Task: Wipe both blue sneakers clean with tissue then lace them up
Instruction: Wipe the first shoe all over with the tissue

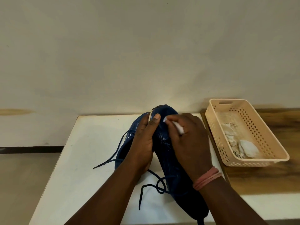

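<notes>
A dark blue sneaker [172, 161] is held tilted above the white table [84, 151], toe pointing away from me. My left hand [142, 143] grips its left side near the toe, thumb on the upper. My right hand [186, 140] presses a white tissue [177, 127] against the mesh toe area. The second blue sneaker [129, 135] lies on the table behind my left hand, mostly hidden. Loose dark laces [155, 185] trail over the table in front and to the left.
A beige perforated plastic basket [263, 132] with crumpled used tissues [246, 148] stands to the right on a wooden surface [276, 179]. A plain wall rises close behind the table. The floor lies to the left of the table edge.
</notes>
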